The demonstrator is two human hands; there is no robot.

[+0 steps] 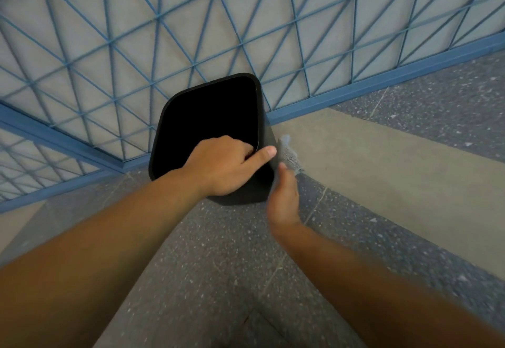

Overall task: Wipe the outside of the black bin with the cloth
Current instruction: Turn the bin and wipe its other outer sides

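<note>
The black bin [207,118] stands on the floor in a corner, its dark opening facing up at me. My left hand [226,167] grips the bin's near rim, fingers hooked inside and thumb stretched along the outside edge. My right hand [284,197] holds a grey cloth [289,156] against the bin's right outer wall. The hand is blurred with motion and its fingers lie behind the cloth, mostly hidden.
A blue metal grille fence [246,33] with a blue base rail runs behind and to the left of the bin, meeting in a corner. Speckled grey floor [207,265] lies under my arms, with a plain beige strip [382,172] to the right.
</note>
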